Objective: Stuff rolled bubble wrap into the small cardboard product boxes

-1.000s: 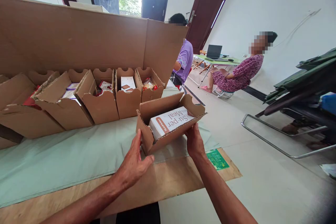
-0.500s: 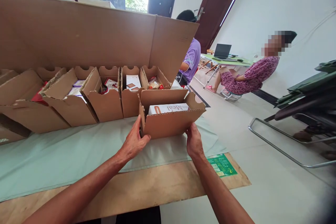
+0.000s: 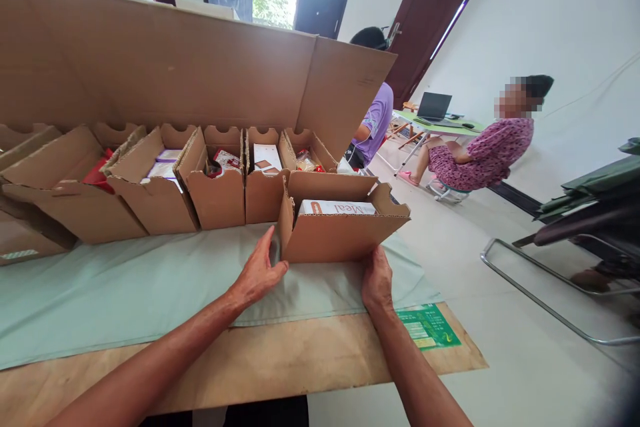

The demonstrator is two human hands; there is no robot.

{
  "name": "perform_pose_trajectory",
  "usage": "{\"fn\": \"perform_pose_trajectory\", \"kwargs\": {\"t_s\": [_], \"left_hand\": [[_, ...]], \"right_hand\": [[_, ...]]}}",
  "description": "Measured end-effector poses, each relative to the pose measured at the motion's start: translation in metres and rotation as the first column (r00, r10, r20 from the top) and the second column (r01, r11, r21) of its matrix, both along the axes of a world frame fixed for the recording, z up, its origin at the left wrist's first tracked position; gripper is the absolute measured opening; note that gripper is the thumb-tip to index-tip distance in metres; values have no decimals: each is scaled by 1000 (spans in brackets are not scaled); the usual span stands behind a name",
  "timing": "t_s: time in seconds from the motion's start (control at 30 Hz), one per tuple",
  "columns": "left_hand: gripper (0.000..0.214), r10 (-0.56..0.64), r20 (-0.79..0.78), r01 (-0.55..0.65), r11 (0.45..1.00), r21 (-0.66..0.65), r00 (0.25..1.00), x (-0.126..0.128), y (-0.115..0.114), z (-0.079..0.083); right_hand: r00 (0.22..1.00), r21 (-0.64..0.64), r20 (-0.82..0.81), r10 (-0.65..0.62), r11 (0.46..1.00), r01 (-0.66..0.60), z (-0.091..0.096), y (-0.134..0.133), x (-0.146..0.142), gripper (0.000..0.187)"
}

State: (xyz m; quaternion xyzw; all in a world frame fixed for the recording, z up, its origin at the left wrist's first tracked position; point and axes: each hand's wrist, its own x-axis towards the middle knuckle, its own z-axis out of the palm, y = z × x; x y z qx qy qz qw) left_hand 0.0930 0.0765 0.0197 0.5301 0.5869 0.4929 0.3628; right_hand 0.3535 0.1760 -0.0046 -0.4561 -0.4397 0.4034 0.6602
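A cardboard box [image 3: 345, 240] with an open top sits lengthwise at the right end of the cloth, in front of the row. Inside it lies a white carton [image 3: 340, 207] printed "Meal". My left hand [image 3: 257, 271] is open, thumb and fingers apart, just off the box's left end. At the box's lower right corner, my right hand [image 3: 379, 280] grips the edge, its fingertips partly hidden behind the cardboard. Behind stands a row of similar boxes, among them one with a red and white packet [image 3: 227, 160] and one with a white box [image 3: 267, 159].
A tall cardboard panel [image 3: 200, 67] rises behind the row. Pale green cloth [image 3: 165, 280] covers part of the wooden tabletop [image 3: 280, 360]. Beyond it, a person in purple [image 3: 383, 113] and a seated person [image 3: 485, 147] are near a laptop table [image 3: 470, 125]. A metal-framed chair [image 3: 535, 297] stands right.
My left hand has come away from the box's left end and opened. My right hand stays at the lower right corner. The view has shifted slightly, moving the scene rightward.
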Motion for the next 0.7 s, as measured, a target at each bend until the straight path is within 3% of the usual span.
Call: {"fn": "perform_pose_trajectory", "kwargs": {"t_s": [0.13,0.3,0.5,0.6,0.7], "left_hand": [[80,185,-79,-184,983,8,980,-25,2,3],[75,223,-127,-220,975,36,967,-56,18,4],[50,275,-197,-267,962,65,941,-80,40,6],[47,293,-232,-284,956,73,928,-82,39,9],[41,322,-267,-307,947,97,908,-90,24,12]], "right_hand": [[1000,-2,15,-11,1000,11,0,2,0,46],[998,-3,62,-24,1000,24,0,3,1,47],[983,-11,182,-32,999,34,3,1,5,46],[975,-15,220,-16,1000,20,4,0,6,46],[965,-8,261,-7,1000,10,1,3,8,48]]}}
